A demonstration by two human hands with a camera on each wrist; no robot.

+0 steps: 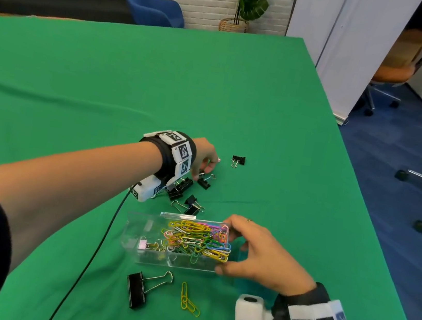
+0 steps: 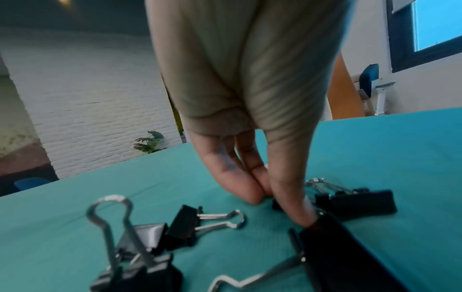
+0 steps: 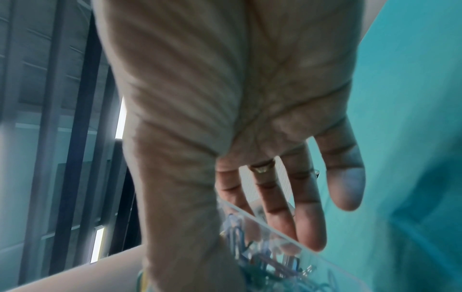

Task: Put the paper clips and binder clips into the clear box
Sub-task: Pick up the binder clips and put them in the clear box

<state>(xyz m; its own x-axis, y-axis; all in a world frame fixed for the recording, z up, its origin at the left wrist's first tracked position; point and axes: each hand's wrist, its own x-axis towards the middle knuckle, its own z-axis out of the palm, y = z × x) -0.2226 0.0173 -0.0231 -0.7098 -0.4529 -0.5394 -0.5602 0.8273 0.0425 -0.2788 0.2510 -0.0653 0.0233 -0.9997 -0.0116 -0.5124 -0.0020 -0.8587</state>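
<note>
A green cloth [image 1: 214, 92] covers the table under both hands. On it stands the clear box [image 1: 145, 232], its lid swung open, holding a heap of coloured paper clips [image 1: 201, 240] and a pink binder clip [image 1: 142, 244]. The right hand [image 1: 261, 256] grips the box by its right end: the thumb lies along the near wall and the fingers [image 3: 282, 213], slightly spread, reach over the far rim, as the right wrist view shows through the clear wall. Just nearer than that thumb lie a large black binder clip [image 1: 135, 291] and a pair of yellow paper clips [image 1: 188, 302], both outside the box. Beyond the box, the left hand [image 1: 206, 159] points down at the cloth with its fingers [image 2: 240, 183] drawn together against the thumb; they close on a small black binder clip [image 2: 276, 204], most of which they hide. A cluster of black binder clips [image 1: 182, 191] lies just beside and nearer than these fingertips, between them and the box. One lone black binder clip [image 1: 238, 160] sits apart, to the right of the left fingers.
</note>
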